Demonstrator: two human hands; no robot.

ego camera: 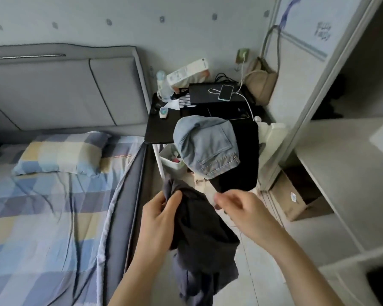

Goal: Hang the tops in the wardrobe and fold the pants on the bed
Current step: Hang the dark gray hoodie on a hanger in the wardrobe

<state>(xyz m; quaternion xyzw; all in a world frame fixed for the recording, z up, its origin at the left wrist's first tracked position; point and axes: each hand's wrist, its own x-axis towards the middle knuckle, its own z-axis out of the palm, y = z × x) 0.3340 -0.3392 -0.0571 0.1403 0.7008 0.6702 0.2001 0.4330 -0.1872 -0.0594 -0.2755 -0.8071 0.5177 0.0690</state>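
Beside the bed (53, 217), limp dark garment (203, 235) bunched in left hand (161, 215).

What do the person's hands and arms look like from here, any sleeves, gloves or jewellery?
Both forearms are bare, with no sleeves in view. The left hand and right hand wear no gloves, and no rings or watch are visible. The right hand is slightly blurred.

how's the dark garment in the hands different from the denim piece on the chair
The dark garment is charcoal grey; the denim piece is pale blue.
The dark garment hangs bunched from the left hand, with the right hand beside it; the denim piece is held by nobody and lies draped over the chair.
The denim piece shows a stitched pocket; the dark garment shows no such detail.
Both are crumpled, neither folded nor hung.
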